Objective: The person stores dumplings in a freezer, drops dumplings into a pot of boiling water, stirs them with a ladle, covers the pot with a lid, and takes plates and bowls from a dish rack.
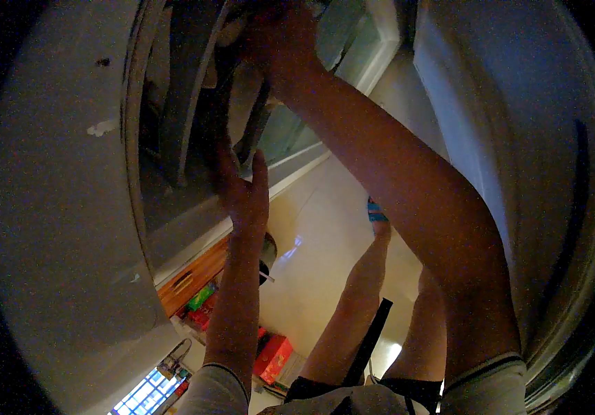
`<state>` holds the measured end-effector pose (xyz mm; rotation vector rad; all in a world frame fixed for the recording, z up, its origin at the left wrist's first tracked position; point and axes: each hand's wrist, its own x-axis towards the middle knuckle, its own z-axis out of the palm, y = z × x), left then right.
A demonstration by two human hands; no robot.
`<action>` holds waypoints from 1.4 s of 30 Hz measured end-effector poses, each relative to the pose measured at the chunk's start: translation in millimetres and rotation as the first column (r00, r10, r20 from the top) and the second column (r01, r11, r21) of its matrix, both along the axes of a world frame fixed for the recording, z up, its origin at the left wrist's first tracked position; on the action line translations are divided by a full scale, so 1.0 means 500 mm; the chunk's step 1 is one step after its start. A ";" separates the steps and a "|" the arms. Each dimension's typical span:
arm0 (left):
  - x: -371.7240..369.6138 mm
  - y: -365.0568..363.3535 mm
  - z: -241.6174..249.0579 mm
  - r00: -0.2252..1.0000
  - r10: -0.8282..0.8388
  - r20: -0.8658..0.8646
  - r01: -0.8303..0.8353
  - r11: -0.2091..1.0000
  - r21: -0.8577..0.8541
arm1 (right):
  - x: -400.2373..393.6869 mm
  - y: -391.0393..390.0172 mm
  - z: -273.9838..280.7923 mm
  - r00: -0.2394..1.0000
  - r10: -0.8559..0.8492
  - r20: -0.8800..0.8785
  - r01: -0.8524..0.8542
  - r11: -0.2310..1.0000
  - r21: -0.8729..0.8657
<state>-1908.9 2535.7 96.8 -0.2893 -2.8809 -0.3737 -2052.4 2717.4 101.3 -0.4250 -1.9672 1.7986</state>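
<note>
My left hand reaches up to the front of a dim shelf compartment. Its thumb stands apart from its stretched fingers, whose tips fade into shadow. In the gap between thumb and fingers is the lower end of a dark-edged thing with a pale middle; whether the hand grips it I cannot tell. My right hand is higher up and deeper in, beside the top of that same thing. Deep shadow hides its fingers. A grey upright panel stands left of both hands.
A pale door or panel fills the left side, and another large pale surface curves down the right. Greenish glass in a white frame lies behind my hands. Below are a wooden drawer front, a red box and the light floor.
</note>
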 end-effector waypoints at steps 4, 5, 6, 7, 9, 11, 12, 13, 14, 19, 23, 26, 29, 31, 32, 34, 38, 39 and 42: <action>0.001 0.025 0.027 1.000 0.024 0.015 -0.022 0.994 -0.103 | 0.002 0.002 0.000 1.000 0.006 -0.003 -0.006 0.999 -0.035; -0.003 0.018 0.023 0.999 0.033 0.038 -0.029 0.995 -0.098 | 0.000 0.002 -0.001 1.000 0.011 -0.006 -0.011 0.999 -0.044; -0.020 0.009 0.025 0.997 0.039 0.061 -0.034 0.995 -0.096 | -0.006 0.005 0.006 1.000 0.011 -0.005 -0.011 0.998 -0.055; -0.022 0.001 0.019 0.995 0.047 0.085 -0.039 0.995 -0.092 | -0.004 0.004 0.004 1.000 0.013 -0.006 -0.014 0.998 -0.064; -0.015 0.043 0.030 0.986 0.099 0.137 -0.133 0.954 0.267 | -0.003 0.007 0.004 1.000 0.010 -0.012 -0.011 0.996 -0.083; -0.018 0.057 0.035 0.985 0.087 0.151 -0.142 0.900 0.412 | -0.001 0.005 0.007 1.000 0.012 -0.012 -0.014 0.995 -0.104; -0.029 0.056 0.031 0.990 0.049 0.134 -0.098 0.915 0.391 | -0.001 0.002 0.009 1.000 0.011 -0.014 -0.012 0.994 -0.111; -0.032 0.058 0.036 0.989 0.043 0.144 -0.096 0.919 0.383 | 0.000 0.000 0.012 1.000 0.008 -0.015 -0.010 0.993 -0.120; -0.036 0.062 0.042 0.987 0.038 0.154 -0.094 0.922 0.375 | 0.003 -0.004 0.014 1.000 0.001 -0.016 -0.003 0.992 -0.127; -0.026 0.076 0.053 0.977 0.040 0.210 -0.138 0.866 0.480 | 0.015 -0.040 0.019 0.999 -0.051 0.009 0.052 0.986 -0.158; -0.026 0.060 0.043 0.987 0.017 0.158 -0.061 0.959 0.276 | 0.027 -0.066 0.017 0.999 -0.016 -0.031 0.009 0.979 -0.204; -0.033 0.048 0.043 0.975 0.067 0.213 -0.097 0.986 0.132 | 0.037 -0.076 0.013 0.993 0.003 -0.122 -0.036 0.962 -0.270; -0.031 0.043 0.041 0.975 0.050 0.218 -0.102 0.966 0.237 | 0.054 -0.077 0.027 1.000 0.010 -0.020 -0.013 0.988 -0.157; -0.030 0.043 0.051 0.964 0.087 0.251 -0.155 0.952 0.265 | 0.069 -0.054 0.037 0.990 0.113 0.079 -0.094 0.973 -0.212; -0.029 0.047 0.059 0.955 0.113 0.275 -0.200 0.929 0.313 | 0.078 -0.044 0.033 0.987 0.125 0.099 -0.095 0.961 -0.258; -0.020 0.065 0.079 0.924 0.178 0.337 -0.322 0.836 0.443 | 0.095 -0.028 0.022 0.990 0.081 0.116 -0.038 0.942 -0.334; -0.002 0.075 0.090 0.912 0.262 0.317 -0.375 0.845 0.382 | 0.145 0.003 0.019 0.997 0.074 -0.015 -0.071 0.847 -0.527; 0.009 0.077 0.087 0.918 0.262 0.299 -0.373 0.828 0.419 | 0.157 0.005 0.021 0.996 0.087 -0.013 -0.081 0.838 -0.540; 0.034 0.055 0.090 0.903 0.251 0.347 -0.397 0.796 0.457 | 0.192 0.014 0.033 0.995 0.093 -0.028 -0.095 0.858 -0.505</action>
